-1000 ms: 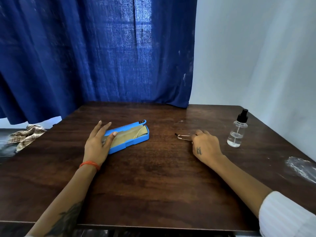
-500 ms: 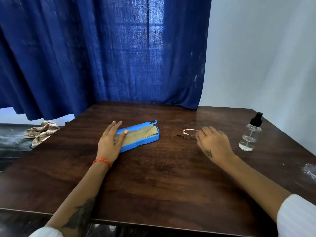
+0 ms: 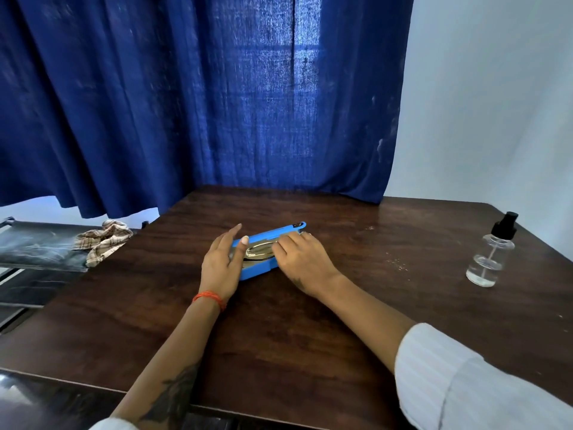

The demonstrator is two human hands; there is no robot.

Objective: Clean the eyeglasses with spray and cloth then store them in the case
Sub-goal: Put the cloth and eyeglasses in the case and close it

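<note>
Glasses (image 3: 259,250): going into open blue case (image 3: 273,234), right hand (image 3: 302,259) gripping them.
Left hand (image 3: 221,262): spread flat, bracing case.
Remaining: closing case.

Daylight shines through the blue curtain (image 3: 248,97) in the middle. The room is soft and a bit dim. The desk (image 3: 310,336) shines a little. Edges bend.

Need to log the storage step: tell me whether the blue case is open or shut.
Open. The blue case shows its tan lining and the eyeglasses lying inside, under the right hand.
</note>
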